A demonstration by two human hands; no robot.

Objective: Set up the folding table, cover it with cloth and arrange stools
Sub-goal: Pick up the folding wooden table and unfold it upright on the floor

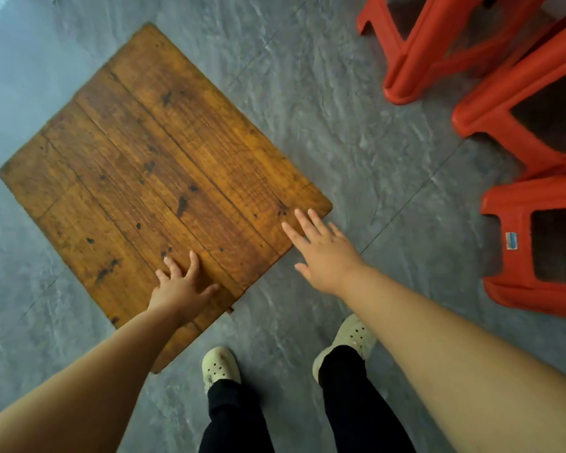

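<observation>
Grey marbled floor tiles (340, 142) run under everything in view. Wooden counter (151, 158) stands on them, seen from above, its plank top bare and dark-spotted. Left hand (180, 289) rests flat on the near edge of the top, fingers spread, gripping nothing. Right hand (324, 253) reaches to the near right corner, fingers straight and holding nothing; contact with the wood cannot be confirmed. Three red plastic stools (504, 103) stand close together at right, apart from the counter. Pale perforated shoes (221, 366) noted below.

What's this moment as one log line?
left hand open on table top | right hand open near corner | red stools aside
</observation>
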